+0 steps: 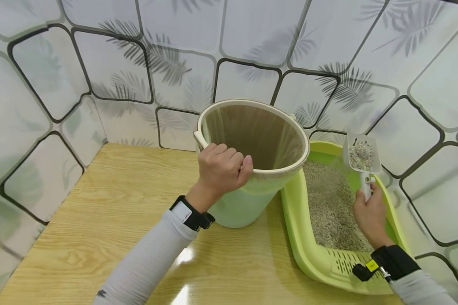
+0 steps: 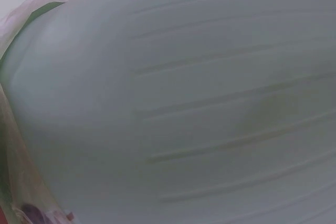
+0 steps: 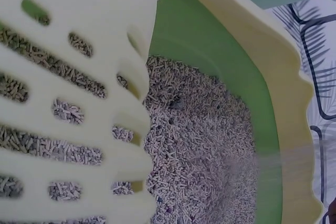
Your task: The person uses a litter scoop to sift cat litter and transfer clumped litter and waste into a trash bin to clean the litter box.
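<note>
Just behind the bare left hand (image 1: 223,167), a black strap (image 1: 194,216) circles the wrist, with a pale rectangular panel (image 1: 181,211) on top and a small black block (image 1: 206,221) toward the thumb side. Farther back runs a pale grey sleeve (image 1: 149,256) with a dark mark (image 1: 101,293). Behind the bare right hand (image 1: 371,212) sits a wide black wristband (image 1: 397,260) with a yellow label (image 1: 372,265) beside it, then another pale grey sleeve (image 1: 423,288).

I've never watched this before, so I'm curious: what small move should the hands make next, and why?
Probably a gentle shake of the scoop by the right hand, above the litter tray: the scoop holds a heap of grains, and the haze beside it suggests some are falling.
</note>
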The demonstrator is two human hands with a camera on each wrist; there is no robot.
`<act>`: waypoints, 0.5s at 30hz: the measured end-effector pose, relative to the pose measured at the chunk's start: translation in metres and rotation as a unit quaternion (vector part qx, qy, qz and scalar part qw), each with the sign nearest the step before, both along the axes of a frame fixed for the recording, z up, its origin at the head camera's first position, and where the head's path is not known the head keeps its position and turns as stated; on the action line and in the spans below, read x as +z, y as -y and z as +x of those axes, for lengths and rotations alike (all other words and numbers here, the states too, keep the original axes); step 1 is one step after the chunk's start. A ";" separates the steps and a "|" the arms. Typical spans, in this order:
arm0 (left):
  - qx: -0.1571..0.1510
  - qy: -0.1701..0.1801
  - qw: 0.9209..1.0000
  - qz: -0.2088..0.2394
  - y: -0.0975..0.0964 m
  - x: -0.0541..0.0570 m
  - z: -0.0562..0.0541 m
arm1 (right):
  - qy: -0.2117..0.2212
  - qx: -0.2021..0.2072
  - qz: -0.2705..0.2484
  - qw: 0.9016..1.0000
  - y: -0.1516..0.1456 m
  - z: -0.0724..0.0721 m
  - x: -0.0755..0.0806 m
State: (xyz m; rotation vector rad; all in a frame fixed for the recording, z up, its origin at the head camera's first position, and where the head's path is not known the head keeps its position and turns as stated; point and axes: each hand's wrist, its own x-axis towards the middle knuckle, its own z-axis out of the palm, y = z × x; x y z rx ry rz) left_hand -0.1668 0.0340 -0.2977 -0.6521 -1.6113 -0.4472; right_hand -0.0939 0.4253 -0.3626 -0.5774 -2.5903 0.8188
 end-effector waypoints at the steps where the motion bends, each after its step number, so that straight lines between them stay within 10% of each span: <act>1: -0.001 0.000 1.000 0.000 0.000 0.000 0.000 | -0.005 -0.003 -0.001 1.000 0.001 0.000 0.001; 15: -0.005 -0.004 1.000 0.000 0.000 -0.001 -0.001 | -0.055 -0.039 0.012 0.998 -0.006 -0.011 0.010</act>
